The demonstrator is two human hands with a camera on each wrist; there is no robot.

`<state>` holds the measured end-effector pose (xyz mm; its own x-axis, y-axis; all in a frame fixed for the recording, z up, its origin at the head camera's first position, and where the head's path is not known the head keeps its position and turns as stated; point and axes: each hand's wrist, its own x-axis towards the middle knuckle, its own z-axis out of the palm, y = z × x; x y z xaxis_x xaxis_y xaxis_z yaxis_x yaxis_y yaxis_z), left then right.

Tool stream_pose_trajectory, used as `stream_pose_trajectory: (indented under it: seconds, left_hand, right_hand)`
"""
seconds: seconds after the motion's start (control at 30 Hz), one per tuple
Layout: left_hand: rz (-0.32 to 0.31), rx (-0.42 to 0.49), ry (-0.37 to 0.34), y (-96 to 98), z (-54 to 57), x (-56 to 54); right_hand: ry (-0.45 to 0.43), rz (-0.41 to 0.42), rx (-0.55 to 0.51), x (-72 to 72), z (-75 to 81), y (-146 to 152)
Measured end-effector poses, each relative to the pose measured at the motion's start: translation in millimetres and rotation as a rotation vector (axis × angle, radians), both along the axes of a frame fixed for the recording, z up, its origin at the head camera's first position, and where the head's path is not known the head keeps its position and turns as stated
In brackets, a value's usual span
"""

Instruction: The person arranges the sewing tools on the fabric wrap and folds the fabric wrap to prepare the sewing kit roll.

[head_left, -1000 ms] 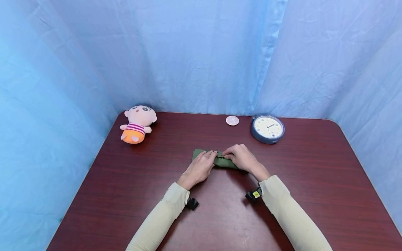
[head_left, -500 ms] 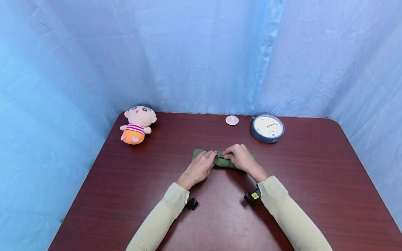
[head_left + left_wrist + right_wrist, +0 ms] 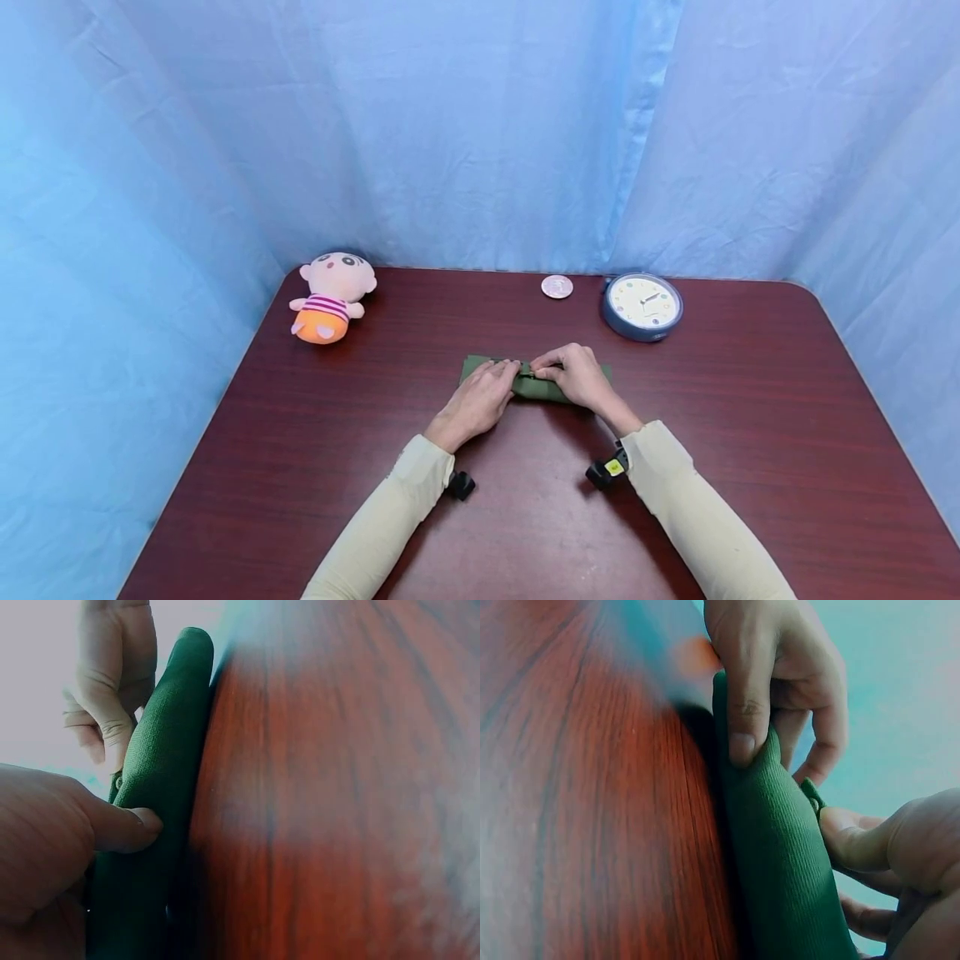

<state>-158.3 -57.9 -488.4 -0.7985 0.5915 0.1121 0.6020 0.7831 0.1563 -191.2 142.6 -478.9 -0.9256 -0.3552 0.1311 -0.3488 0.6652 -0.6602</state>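
A dark green cloth roll lies across the middle of the table, long and narrow with a ribbed weave. My left hand grips its left part. In the right wrist view, the left thumb presses the near face while the other fingers go behind. My right hand pinches a small green tab with a bit of metal on it, at the roll's top edge, between thumb and index finger. The left wrist view shows both hands close together along the cloth roll. Fingertips behind the cloth are partly hidden.
A plush doll in a striped top lies at the table's back left. A round pale disc and a blue-rimmed clock are at the back right. Blue curtains surround the dark red wooden table.
Hardly anything differs. Both hands stay at the same spots on the cloth roll, with only a slight shift of the whole view.
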Motion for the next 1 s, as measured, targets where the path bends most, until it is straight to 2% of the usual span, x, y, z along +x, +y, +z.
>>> stream_pose_trajectory:
  seconds: [0.13,0.3,0.4,0.53,0.63,0.73,0.83,1.0]
  left_hand:
    - [0.003,-0.007,-0.019,0.6,1.0,-0.6]
    - [0.006,-0.008,-0.04,1.0,1.6,-1.8]
    - [0.005,-0.011,-0.049,0.9,2.2,-1.6]
    - [0.0,-0.018,-0.055,0.4,3.0,-1.5]
    - [-0.011,-0.02,-0.047,0.1,3.4,-2.1]
    - [-0.026,-0.009,-0.031,0.0,3.6,-3.3]
    - [-0.04,0.009,-0.015,0.2,3.5,-4.8]
    - [-0.047,0.026,-0.017,0.1,3.4,-6.7]
  right_hand:
    - [0.023,0.038,0.005,-0.7,-0.8,2.8]
    - [0.109,0.147,0.054,-1.0,0.6,5.7]
    - [0.188,0.227,0.153,0.4,3.0,7.0]
    - [0.309,0.293,0.353,6.5,7.9,5.4]
    - [0.435,0.299,0.494,11.7,7.1,1.8]
    - [0.576,0.28,0.576,15.1,2.0,-1.8]
    - [0.689,0.258,0.585,15.7,-4.6,-4.4]
    - [0.787,0.251,0.534,14.2,-12.4,-7.1]
